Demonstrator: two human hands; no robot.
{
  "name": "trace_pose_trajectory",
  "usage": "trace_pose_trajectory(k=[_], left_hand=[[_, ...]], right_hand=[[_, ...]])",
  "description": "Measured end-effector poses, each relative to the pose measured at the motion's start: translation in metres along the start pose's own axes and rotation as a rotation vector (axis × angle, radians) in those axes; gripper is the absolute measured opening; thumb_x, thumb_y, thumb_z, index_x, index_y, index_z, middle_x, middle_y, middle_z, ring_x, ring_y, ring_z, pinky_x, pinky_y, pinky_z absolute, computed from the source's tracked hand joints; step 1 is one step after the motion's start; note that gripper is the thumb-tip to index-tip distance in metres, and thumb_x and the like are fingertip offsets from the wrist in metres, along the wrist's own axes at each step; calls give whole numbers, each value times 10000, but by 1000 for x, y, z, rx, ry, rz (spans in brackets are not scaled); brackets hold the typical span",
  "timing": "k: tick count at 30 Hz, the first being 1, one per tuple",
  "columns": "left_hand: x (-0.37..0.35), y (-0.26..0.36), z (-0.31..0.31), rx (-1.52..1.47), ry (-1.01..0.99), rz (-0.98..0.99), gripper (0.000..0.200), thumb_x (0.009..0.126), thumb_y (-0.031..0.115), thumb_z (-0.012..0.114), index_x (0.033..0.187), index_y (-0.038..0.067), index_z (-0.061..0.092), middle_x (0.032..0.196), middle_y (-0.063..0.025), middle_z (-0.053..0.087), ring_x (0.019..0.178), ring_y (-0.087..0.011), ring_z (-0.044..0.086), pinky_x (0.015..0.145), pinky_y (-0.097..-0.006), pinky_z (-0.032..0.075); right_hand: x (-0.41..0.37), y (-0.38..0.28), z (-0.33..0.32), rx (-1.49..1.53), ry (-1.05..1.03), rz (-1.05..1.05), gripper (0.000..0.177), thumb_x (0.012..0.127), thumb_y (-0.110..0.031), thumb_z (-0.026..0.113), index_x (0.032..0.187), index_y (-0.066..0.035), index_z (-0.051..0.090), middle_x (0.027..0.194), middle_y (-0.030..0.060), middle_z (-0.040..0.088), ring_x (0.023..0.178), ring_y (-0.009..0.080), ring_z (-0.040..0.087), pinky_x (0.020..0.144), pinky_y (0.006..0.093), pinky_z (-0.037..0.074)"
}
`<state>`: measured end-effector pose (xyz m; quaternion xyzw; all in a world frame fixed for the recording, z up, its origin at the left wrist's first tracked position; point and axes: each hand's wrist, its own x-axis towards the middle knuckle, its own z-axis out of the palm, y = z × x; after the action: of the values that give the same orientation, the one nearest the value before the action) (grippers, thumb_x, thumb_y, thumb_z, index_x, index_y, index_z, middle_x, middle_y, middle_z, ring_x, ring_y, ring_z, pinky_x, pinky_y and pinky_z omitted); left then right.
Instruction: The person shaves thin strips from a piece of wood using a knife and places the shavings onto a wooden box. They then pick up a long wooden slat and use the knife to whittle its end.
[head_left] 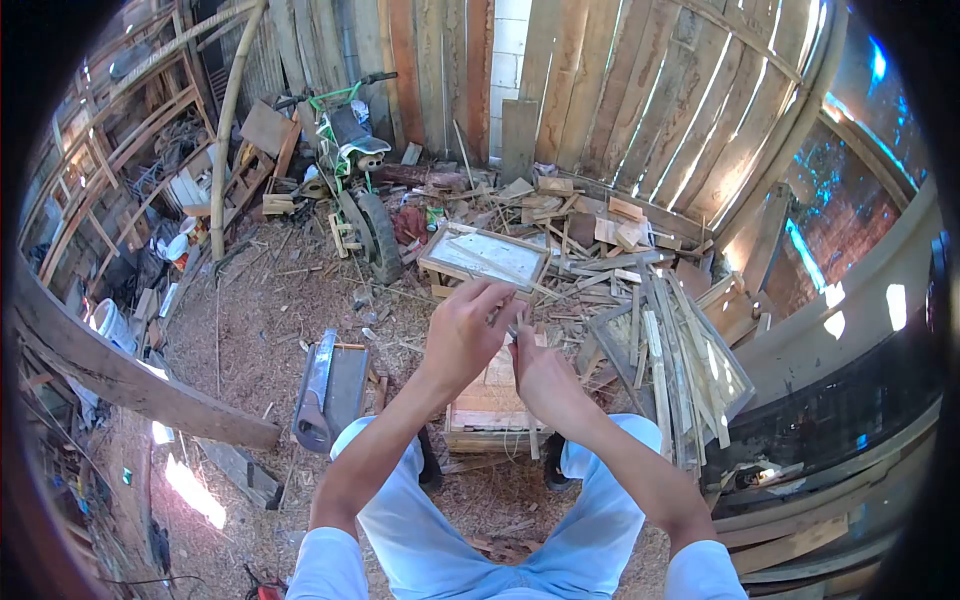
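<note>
A plank-walled shed with a littered dirt floor lay around. Head view: just above a crate [490, 405], the left hand [465, 335] and right hand [540, 375] met, fingers pinching a sliver [513, 326] between them, too small to identify. A saw [318, 385] lay left of the crate.

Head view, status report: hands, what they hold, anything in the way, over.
Left hand and right hand up, fingertips together. Pinching a thin piece, too small to identify. Wooden box below them. Saw apart, left side.
</note>
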<state>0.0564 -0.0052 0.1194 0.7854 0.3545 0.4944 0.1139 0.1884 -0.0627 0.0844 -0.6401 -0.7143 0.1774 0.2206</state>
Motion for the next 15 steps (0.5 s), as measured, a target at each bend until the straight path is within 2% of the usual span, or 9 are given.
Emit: trace_pose_trajectory(k=[2,10,13,15], left_hand=[[2,-11,6,-87,-38,-48,134,780,78,710,882,-2,677,820,-127,676,653,-213,657,589,-299,517],[3,-7,1,-42,-39,-60,135,797,72,696,889,-23,670,804,-137,684,660,-201,671,593,-295,520],[2,-3,0,-52,-51,-82,135,796,70,697,886,-26,671,803,-135,685,668,-192,671,595,-294,519],[1,-2,0,-46,-51,-89,133,793,69,701,883,-25,673,803,-133,685,672,-188,670,596,-294,518]], right_hand=[[1,0,2,2,-12,9,190,969,-175,356,988,14,354,689,307,588,678,504,585,596,587,442],[-5,-3,5,96,0,-3,199,965,-172,341,995,25,349,738,329,585,729,503,576,655,577,442],[-10,20,32,159,12,-76,210,964,-171,334,1000,35,356,746,333,584,763,496,581,664,568,442],[-16,29,51,143,11,-44,210,963,-166,329,1001,37,360,743,331,583,765,499,579,665,566,441]])
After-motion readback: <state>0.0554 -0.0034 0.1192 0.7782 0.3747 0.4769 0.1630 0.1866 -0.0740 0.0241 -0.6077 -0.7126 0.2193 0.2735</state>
